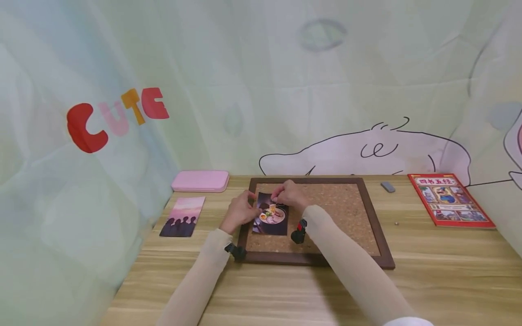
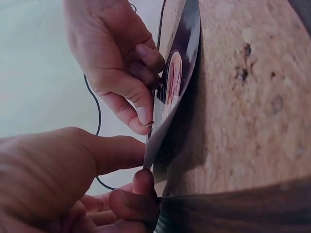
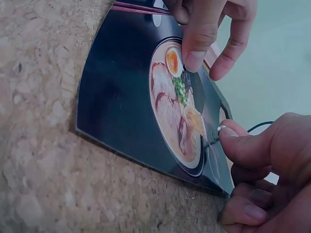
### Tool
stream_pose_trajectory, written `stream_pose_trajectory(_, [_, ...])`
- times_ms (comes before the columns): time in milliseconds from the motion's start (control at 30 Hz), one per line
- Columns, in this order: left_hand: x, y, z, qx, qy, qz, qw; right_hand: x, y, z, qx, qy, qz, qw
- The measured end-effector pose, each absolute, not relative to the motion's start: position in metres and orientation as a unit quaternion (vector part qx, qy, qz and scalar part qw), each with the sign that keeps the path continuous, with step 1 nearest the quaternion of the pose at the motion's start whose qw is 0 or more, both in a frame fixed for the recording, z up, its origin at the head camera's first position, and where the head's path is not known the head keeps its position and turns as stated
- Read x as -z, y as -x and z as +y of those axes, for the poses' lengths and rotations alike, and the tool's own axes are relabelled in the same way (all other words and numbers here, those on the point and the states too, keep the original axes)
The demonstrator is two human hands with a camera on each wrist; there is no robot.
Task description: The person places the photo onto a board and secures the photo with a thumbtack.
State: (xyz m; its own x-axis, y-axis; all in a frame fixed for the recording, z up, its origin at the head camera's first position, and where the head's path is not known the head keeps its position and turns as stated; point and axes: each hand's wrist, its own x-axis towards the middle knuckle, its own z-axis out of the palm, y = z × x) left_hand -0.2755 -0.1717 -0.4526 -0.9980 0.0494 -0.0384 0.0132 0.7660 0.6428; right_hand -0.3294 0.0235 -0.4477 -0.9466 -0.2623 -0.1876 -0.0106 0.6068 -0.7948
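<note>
Your left hand [image 1: 239, 209] pinches the ramen photo [image 1: 271, 219] at its left edge, your right hand [image 1: 287, 194] presses a metal pin at its top edge w/ curled fingertips [image 3: 194, 60]; photo's on the cork board [image 1: 346, 213], pinning prob. unfinished.

Small object [image 1: 396, 223] on table [image 1: 428, 253] too tiny to identify, perhaps a pin
</note>
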Motion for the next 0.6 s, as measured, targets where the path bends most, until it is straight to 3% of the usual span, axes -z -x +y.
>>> stream_pose_trajectory(600, [0.451,0.274,-0.171,-0.329,-0.018,0.944,0.033,0.449,0.335,0.012,0.401,0.021,0.904,0.144])
